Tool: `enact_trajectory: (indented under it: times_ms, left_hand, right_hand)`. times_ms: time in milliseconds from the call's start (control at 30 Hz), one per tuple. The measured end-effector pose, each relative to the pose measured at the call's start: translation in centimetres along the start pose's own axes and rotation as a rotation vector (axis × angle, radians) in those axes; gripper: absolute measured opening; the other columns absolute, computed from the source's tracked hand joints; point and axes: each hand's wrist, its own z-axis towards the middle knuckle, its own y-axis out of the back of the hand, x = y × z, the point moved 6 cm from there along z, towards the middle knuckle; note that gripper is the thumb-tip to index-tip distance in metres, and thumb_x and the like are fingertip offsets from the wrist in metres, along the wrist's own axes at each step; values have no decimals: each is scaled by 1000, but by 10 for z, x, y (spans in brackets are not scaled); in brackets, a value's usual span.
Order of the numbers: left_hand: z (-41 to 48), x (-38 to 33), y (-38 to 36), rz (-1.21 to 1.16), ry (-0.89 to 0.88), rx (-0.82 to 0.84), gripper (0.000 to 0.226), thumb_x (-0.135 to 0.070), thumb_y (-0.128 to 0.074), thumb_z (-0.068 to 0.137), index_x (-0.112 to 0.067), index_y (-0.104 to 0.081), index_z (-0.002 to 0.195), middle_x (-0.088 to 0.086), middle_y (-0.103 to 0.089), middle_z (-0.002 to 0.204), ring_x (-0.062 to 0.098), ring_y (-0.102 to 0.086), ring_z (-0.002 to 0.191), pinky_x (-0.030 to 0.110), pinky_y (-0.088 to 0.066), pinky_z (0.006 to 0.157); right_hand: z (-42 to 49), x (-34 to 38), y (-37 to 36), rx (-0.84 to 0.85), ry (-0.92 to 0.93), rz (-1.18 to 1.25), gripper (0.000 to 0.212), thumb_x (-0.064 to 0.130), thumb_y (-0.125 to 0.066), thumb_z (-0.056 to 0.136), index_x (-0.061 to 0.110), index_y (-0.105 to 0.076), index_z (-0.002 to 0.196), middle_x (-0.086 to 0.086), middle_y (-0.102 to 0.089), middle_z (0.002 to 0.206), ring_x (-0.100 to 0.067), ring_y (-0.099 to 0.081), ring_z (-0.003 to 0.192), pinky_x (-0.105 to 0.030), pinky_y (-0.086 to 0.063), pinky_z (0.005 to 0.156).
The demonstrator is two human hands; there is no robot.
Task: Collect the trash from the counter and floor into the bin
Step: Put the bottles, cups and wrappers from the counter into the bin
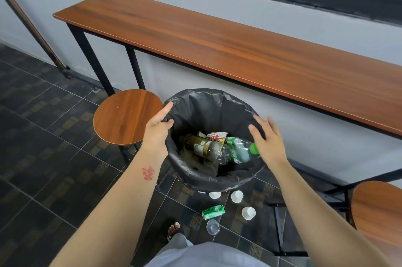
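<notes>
A round bin [195, 177] lined with a black bag is lifted above the floor in front of me. My left hand [157, 127] grips its left rim, thumb inside and index finger stretched along the edge. My right hand [266, 139] hovers over the right rim with straight, spread fingers and holds nothing. Inside lie a clear brown-tinted bottle [206, 148], a green-capped bottle [241, 150] and a red-and-white wrapper [215, 136]. On the floor below lie a green can [213, 212], three white paper cups [237, 196] and a clear plastic cup [212, 227].
A long wooden counter [217, 42] on black legs runs along the wall. A round wooden stool [127, 115] stands left of the bin, another stool [378, 212] at the right edge. My sandalled foot [174, 229] is near the clear cup. Dark tiles cover the floor.
</notes>
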Motion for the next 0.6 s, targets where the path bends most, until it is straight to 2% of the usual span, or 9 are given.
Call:
enact_trajectory:
  times_ms: [133,200,333,467,600]
  left_hand:
    - [4,5,1,39,-1,25,49,-5,-53,98,-38,-54,135,-9,-44,149,21,-37,139,39,-34,110]
    - [6,10,4,70,7,30,49,-6,-53,99,-40,-52,135,-9,-43,149,22,-38,139,39,-35,109]
    - [6,19,12,122,28,44,50,-12,-52,100,-44,-45,137,-10,-37,153,21,-35,140,35,-31,110]
    - [-2,26,15,36,20,16,48,-10,-57,97,-46,-53,128,-11,-44,149,21,-38,139,41,-32,112]
    - [-17,32,13,0,7,-16,51,-9,-62,94,-44,-55,131,-10,-41,150,21,-35,140,43,-31,113]
  right_hand:
    - [-12,-9,-19,69,-223,547,44,45,-48,98,45,-42,142,12,-30,156,-16,-27,143,-39,-23,114]
    - [-16,-7,-26,56,-280,662,42,42,-51,98,44,-46,139,13,-35,153,-16,-31,141,-41,-24,114]
    - [-18,1,-33,37,-298,703,43,38,-55,97,43,-47,139,11,-35,153,-18,-31,141,-44,-24,114]
    - [-18,4,-35,35,-296,722,43,34,-55,97,44,-47,139,11,-34,154,-19,-30,142,-43,-24,114]
    - [-18,1,-34,47,-282,732,43,32,-56,97,46,-48,137,13,-35,153,-17,-30,142,-43,-24,114]
